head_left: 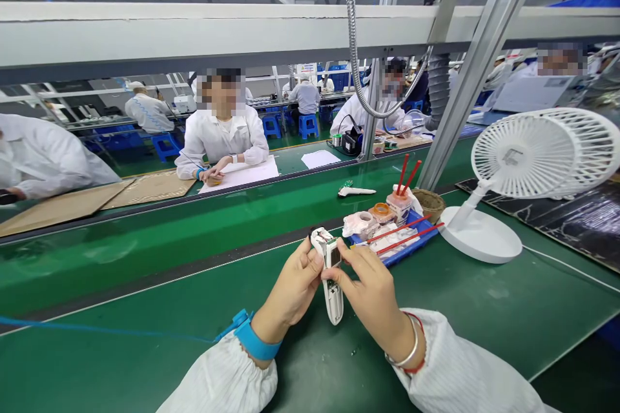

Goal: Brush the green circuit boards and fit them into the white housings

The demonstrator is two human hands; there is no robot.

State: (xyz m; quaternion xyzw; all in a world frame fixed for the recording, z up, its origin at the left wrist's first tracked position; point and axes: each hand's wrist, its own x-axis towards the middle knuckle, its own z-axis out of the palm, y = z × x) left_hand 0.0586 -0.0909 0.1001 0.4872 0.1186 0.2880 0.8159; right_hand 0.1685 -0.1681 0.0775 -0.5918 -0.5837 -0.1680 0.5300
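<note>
Casing (333, 303), white, handheld, one: held open-faced above the desk (145, 364), long end pointing toward the wearer. Display board (334, 257), small, one: at the casing's upper part; whether fully seated, cannot tell. Left hand (296, 281): closed about the casing's upper side. Right hand (372, 292): thumb and forefinger pinching the display board. Hazards, as judged: uneven fingertip pressure could crack the screen or skew the board; what look like wires at the top end could be pinched or tugged loose if the board shifts; a slack left grip could drop the casing. Wrist strap (261, 340), blue, with cord (121, 330) running left: could snag on a wide reach. Fragment (354, 352), tiny, on the desk: a sleeve could sweep it off. Tray (411, 249), blue, red sticks (411, 239) overhanging: a forearm could knock them.
</note>
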